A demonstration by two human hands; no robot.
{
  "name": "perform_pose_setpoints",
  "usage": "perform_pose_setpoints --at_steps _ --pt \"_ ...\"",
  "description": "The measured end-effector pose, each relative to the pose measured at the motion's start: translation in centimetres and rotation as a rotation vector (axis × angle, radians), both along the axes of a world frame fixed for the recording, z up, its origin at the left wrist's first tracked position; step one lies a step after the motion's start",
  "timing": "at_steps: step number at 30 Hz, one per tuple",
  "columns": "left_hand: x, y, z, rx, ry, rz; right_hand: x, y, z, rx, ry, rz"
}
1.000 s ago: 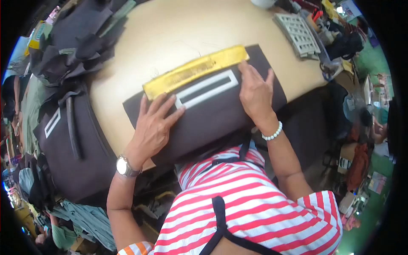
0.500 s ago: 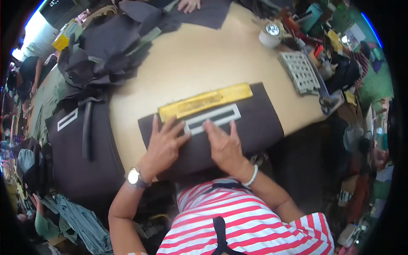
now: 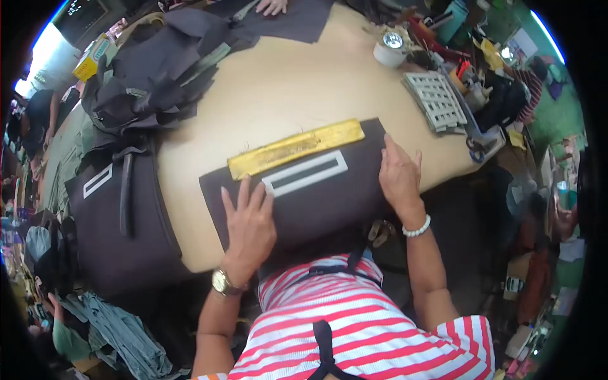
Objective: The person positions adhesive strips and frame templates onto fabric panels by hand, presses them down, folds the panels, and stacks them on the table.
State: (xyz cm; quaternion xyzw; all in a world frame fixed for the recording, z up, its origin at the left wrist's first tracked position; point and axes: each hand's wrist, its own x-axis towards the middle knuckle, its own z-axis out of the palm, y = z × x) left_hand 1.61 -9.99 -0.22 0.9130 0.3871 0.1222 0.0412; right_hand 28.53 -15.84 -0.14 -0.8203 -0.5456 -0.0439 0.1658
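A dark fabric panel (image 3: 323, 212) lies flat at the table's near edge. Across its far edge rests a worn yellow bar (image 3: 296, 148), with a white rectangular frame (image 3: 309, 182) just below it on the cloth. My left hand (image 3: 249, 225) lies on the panel with fingers spread, its fingertips close to the frame's left end and the lower edge of the bar. At the panel's right edge is my right hand (image 3: 400, 174), fingers stretched out and apart, holding nothing that I can see.
Dark cloth pieces (image 3: 164, 69) are heaped at the back left. Another dark stack (image 3: 120, 240) carries a second white frame (image 3: 98, 180) and a dark strip (image 3: 126, 196). A tape roll (image 3: 389, 54), pale grid-like pieces (image 3: 436, 101) and scissors (image 3: 475, 151) sit right. Another person's hand (image 3: 272, 6) is at the far edge.
My right hand has left the white frame and moved right to the panel's edge. My left hand stays by the frame's left end, its fingers slightly shifted. The view has shifted slightly.
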Motion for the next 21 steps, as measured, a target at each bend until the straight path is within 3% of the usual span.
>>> perform_pose_setpoints --at_steps 3,5,6,9,14,21 --pt "3.0 -1.5 -1.5 -0.070 -0.169 0.096 -6.6 2.0 -0.4 0.064 0.105 0.340" --pt "4.0 -1.9 -1.4 -0.172 -0.068 0.133 -10.5 2.2 -1.0 0.073 0.240 0.599" --pt "3.4 -2.1 -3.6 -0.066 -0.027 0.071 -10.9 2.0 -1.6 0.045 0.279 0.582" --pt "3.7 -2.0 -4.3 -0.164 -0.046 0.131 -11.7 2.0 -2.9 -0.045 0.355 0.548" --pt "3.1 -2.2 -2.9 -0.106 -0.040 0.142 -7.5 0.8 -2.2 -0.019 0.186 0.421" --pt "-3.6 -3.9 -4.0 -0.083 0.030 0.419 0.0 -0.5 -2.9 -0.026 0.035 0.011"
